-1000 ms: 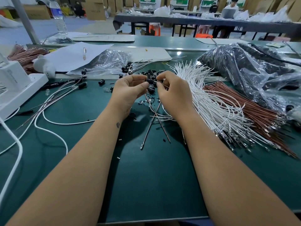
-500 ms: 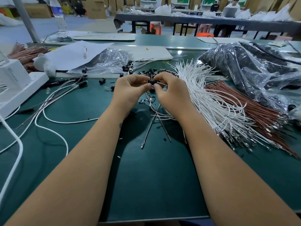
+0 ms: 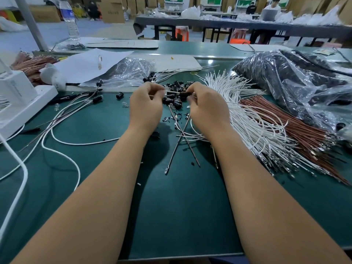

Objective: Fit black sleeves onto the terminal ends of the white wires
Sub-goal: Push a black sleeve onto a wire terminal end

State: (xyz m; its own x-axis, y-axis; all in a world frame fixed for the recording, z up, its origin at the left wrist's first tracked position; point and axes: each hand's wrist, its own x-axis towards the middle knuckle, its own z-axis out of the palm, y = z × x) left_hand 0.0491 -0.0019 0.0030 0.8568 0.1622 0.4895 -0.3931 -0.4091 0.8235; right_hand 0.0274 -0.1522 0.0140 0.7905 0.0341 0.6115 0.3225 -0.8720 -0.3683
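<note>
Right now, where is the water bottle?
In the head view, the water bottle stands at the far left of the bench, beside the slanted grey post and behind the white paper sheet.

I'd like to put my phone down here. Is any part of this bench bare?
Bare green mat lies between the forearms, near the front edge. Crowded: black sleeves beyond the hands, white wires on the right, loose cables left.

Factory assembly hall, wire-harness work. Green bench mat [image 3: 171, 206]; bulk white wire bundle [image 3: 247, 119] at 2 o'clock, brown wire bundle [image 3: 282, 119] beside it; bagged black parts [image 3: 285, 80]. Cardboard cartons [image 3: 112, 8] at 11 o'clock; long worktable [image 3: 228, 25] with seated workers [image 3: 270, 6] at 1 o'clock.
</note>
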